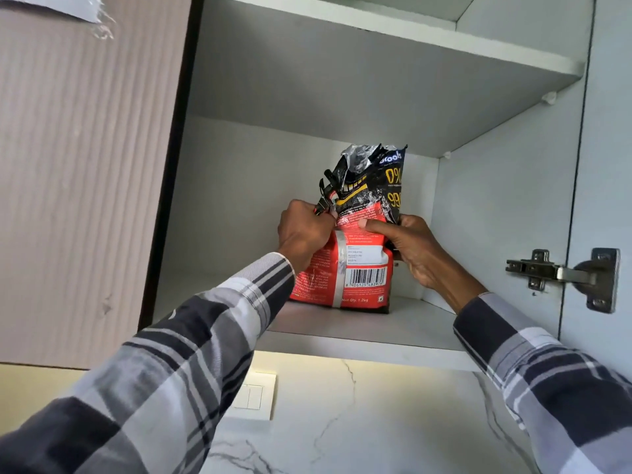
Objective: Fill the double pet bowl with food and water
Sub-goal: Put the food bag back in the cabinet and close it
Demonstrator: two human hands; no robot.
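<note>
A red and black pet food bag (355, 268) stands upright on the lower shelf (359, 333) of an open wall cabinet, its crumpled black top torn open. My left hand (302, 234) grips the bag's upper left side at the crumpled edge. My right hand (410, 248) clasps the bag's right side, thumb pressed on the red front. Both arms reach up in plaid sleeves. The double pet bowl is not in view.
An upper shelf (393, 39) spans the cabinet above the bag. The ribbed beige cabinet door (85, 183) closes the left side. A metal hinge (564, 275) sits on the right wall. Below are a marble backsplash (359, 422) and a white wall switch (253, 395).
</note>
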